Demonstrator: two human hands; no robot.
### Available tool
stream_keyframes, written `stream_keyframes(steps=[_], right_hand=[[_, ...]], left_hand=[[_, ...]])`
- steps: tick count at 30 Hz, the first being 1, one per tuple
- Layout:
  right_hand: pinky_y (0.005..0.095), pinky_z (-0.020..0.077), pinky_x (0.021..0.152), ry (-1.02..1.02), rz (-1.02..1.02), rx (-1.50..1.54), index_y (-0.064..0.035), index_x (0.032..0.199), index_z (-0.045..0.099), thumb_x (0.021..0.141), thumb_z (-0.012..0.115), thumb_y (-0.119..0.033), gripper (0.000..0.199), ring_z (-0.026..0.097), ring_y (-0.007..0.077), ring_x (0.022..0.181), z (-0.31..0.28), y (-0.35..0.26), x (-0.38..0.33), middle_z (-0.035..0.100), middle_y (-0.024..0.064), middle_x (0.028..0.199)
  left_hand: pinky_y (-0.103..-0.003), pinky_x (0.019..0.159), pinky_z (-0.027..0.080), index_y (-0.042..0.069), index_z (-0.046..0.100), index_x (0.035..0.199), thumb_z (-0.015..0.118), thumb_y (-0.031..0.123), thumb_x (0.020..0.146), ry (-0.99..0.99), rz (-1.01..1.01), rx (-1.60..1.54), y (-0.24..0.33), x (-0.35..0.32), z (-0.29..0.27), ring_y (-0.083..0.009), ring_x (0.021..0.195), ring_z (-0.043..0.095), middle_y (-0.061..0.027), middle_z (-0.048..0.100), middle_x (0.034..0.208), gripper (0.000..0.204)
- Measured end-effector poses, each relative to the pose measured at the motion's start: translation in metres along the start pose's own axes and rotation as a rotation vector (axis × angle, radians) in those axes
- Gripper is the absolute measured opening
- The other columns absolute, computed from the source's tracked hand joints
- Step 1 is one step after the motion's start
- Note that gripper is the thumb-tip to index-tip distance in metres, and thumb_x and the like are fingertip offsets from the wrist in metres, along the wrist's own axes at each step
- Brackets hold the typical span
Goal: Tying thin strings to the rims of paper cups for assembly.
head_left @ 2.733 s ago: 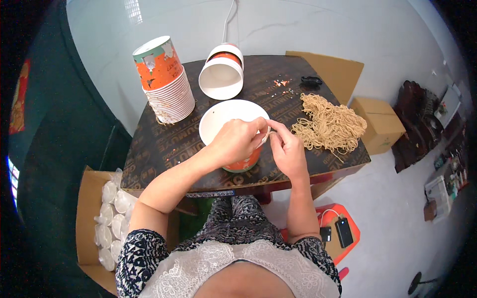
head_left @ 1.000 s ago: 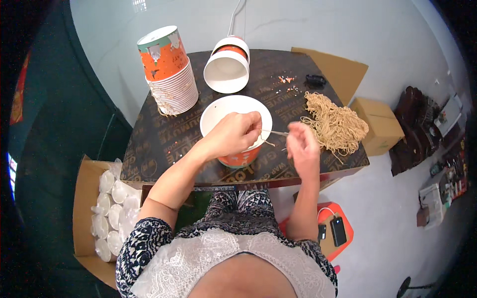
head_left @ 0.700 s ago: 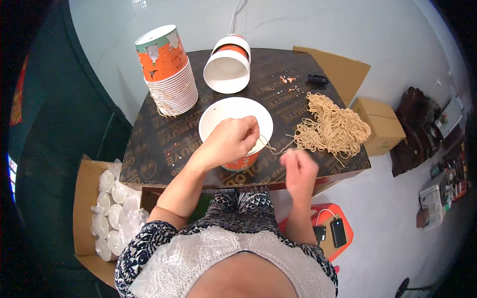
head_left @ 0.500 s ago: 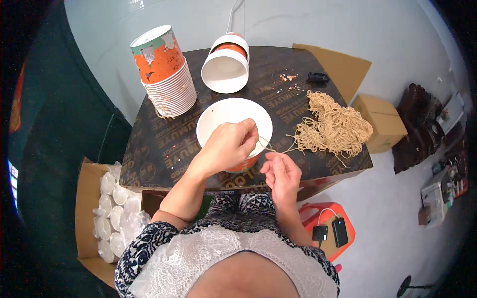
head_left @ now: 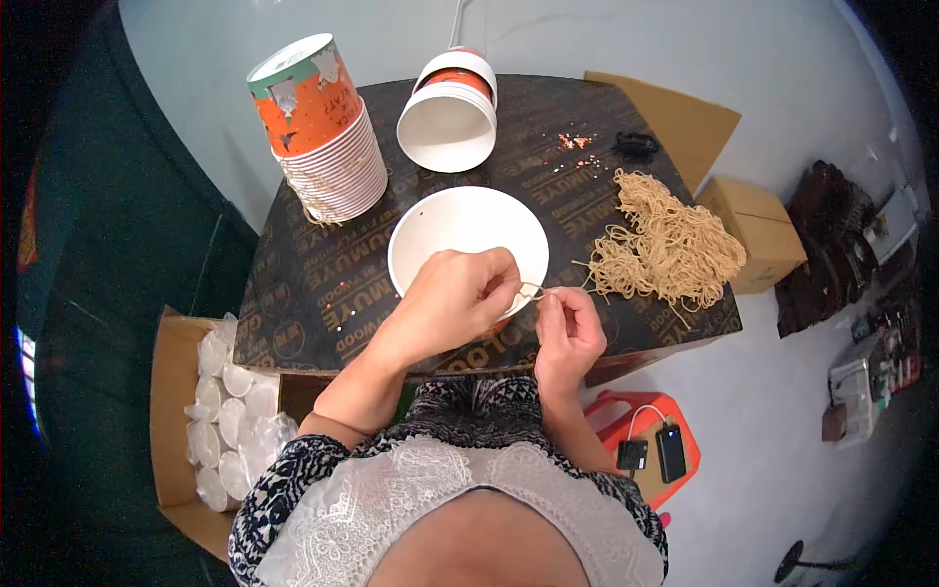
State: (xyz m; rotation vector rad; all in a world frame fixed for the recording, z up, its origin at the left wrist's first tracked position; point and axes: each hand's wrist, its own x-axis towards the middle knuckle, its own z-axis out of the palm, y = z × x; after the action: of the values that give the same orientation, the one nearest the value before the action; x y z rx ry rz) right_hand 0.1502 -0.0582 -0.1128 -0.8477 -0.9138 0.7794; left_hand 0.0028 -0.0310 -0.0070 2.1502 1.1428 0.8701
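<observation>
A paper bucket [head_left: 460,220] with a white inside stands on the dark table right in front of me, its mouth facing up and a small hole near its rim. My left hand [head_left: 460,295] reaches over the near rim, fingers pinched on a thin tan cord [head_left: 531,291]. Just right of the bucket, my right hand [head_left: 570,338] pinches the same cord between thumb and forefinger. A short bit of cord shows between the hands; the left fingertips are partly hidden. Beyond my right hand lies a loose heap of tan cords [head_left: 675,245].
A tall stack of orange printed buckets [head_left: 337,157] stands back left, cords hanging from its rims. Nested buckets [head_left: 448,127] lie sideways at the back. Small orange and white bits [head_left: 575,143] and a black object [head_left: 636,145] lie back right. A carton of white lids [head_left: 230,421] sits lower left.
My right hand has moved up toward the left and now grips the cord close to its fingers. The cord's trailing length toward the heap no longer shows. The view has shifted slightly.
</observation>
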Motion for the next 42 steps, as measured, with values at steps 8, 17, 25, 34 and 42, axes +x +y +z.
stream_keyframes(steps=[8,17,25,34,42], right_hand=[[0.0246,0.0484,0.061,-0.043,-0.492,-0.449,-0.0001,0.093,0.061,0.084,0.064,0.009,0.013,0.059,0.0133,0.076,0.009,-0.019,0.01,0.064,0.0108,0.103],[0.0268,0.0487,0.06,-0.114,-0.43,-0.373,0.0003,0.096,0.059,0.086,0.062,0.008,0.013,0.06,0.0157,0.074,0.006,-0.023,0.012,0.063,0.0105,0.094],[0.0328,0.0504,0.061,-0.082,-0.419,-0.571,-0.0006,0.098,0.054,0.092,0.058,0.001,0.008,0.062,0.0259,0.071,0.005,-0.035,0.006,0.061,0.0131,0.086],[0.0253,0.0449,0.058,-0.219,0.019,-0.168,-0.001,0.101,0.049,0.1,0.05,-0.006,0.005,0.051,0.0085,0.062,-0.003,-0.028,0.006,0.056,0.0029,0.074],[0.0216,0.0424,0.057,-0.16,-0.065,-0.282,0.0003,0.095,0.06,0.094,0.061,-0.003,0.004,0.051,0.0027,0.067,-0.001,-0.024,0.008,0.057,-0.0001,0.074]], left_hand=[[-0.03,0.057,0.05,-0.001,0.064,0.086,0.065,0.003,0.084,0.015,0.123,0.028,-0.002,-0.002,0.001,-0.0161,0.059,0.063,-0.011,0.064,0.066,0.005],[-0.039,0.06,0.048,0.002,0.062,0.085,0.065,0.004,0.08,0.044,0.242,-0.042,0.005,-0.003,0.004,-0.0317,0.068,0.063,-0.0136,0.063,0.075,0.007],[-0.039,0.059,0.048,0.001,0.061,0.085,0.066,0.004,0.079,0.067,0.248,-0.036,0.006,-0.005,0.007,-0.0317,0.067,0.063,-0.0133,0.062,0.074,0.007],[-0.032,0.059,0.051,0.001,0.062,0.086,0.064,0.003,0.083,0.025,0.242,0.047,0.008,-0.003,0.005,-0.0227,0.064,0.066,-0.0111,0.064,0.073,0.004],[-0.032,0.059,0.052,0.0,0.062,0.086,0.064,0.003,0.083,0.032,0.26,0.07,0.008,-0.005,0.005,-0.0218,0.063,0.066,-0.011,0.065,0.072,0.005]])
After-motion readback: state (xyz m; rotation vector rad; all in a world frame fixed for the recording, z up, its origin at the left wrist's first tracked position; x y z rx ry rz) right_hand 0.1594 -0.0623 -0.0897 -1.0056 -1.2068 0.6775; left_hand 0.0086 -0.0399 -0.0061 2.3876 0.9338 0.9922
